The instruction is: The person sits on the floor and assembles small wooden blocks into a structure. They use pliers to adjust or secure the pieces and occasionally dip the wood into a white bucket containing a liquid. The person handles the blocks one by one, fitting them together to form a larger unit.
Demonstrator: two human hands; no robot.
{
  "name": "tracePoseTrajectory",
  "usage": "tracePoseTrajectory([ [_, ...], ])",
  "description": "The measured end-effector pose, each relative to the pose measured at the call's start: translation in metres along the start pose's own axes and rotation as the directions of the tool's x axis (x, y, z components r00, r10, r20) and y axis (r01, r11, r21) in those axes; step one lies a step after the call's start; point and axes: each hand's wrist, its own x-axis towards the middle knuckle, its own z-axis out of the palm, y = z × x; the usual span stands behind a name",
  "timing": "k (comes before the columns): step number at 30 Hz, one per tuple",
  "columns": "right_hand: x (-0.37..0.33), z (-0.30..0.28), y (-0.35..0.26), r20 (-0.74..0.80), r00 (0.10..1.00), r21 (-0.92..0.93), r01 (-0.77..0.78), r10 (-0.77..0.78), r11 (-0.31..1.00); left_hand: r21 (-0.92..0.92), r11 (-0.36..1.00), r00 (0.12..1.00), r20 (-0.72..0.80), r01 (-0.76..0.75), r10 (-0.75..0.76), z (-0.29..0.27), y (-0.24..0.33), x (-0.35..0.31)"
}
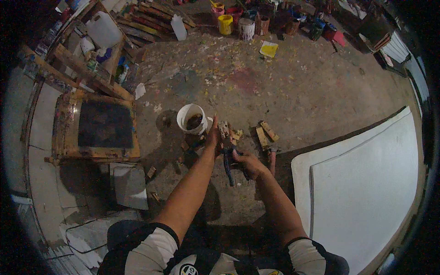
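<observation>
In front of me my left hand (213, 136) is closed on a short, pale piece of wood (224, 129) with dark specks, held upright. My right hand (248, 164) grips pliers (228, 169) with dark handles, one of which sticks out toward me. The jaws of the pliers are at the lower end of the wood; shadow hides whether they bite on anything. Just left of my left hand stands a white bucket (182, 113) with brown contents. Right of my hands lie a wood block (261, 137), another wood block (269, 130) and what looks like a hammer (272, 161).
A large white panel (362, 183) lies at the right. At the left are a wooden frame with a dark screen (105, 124) and a crate with a white jug (103, 30). Paint pots, among them a yellow bucket (225, 25), line the far side of the stained floor (311, 91).
</observation>
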Motion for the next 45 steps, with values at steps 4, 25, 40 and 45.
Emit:
tracePoseTrajectory([
  [4, 0.008, 0.025, -0.002, 0.07, 0.998, 0.108, -0.004, -0.004, 0.994, 0.338, 0.88, 0.817, -0.361, -0.334, 0.449, -0.061, -0.021, 0.047],
  [25, 0.003, 0.011, 0.014, -0.039, 0.978, 0.239, -0.189, 0.204, 0.953, 0.793, 0.511, 0.876, 0.056, -0.331, 0.48, -0.085, -0.06, 0.068],
  [40, 0.144, 0.077, -0.053, 0.069, 0.992, -0.34, -0.079, 0.108, 0.937, 0.53, 0.798, 0.456, -0.658, -0.285, 0.6, -0.126, -0.072, -0.035],
  [45, 0.166, 0.078, -0.044, 0.271, 0.915, -0.005, -0.309, 0.299, 0.951, 0.538, 0.813, 0.464, -0.675, -0.223, 0.574, -0.148, -0.073, -0.057],
])
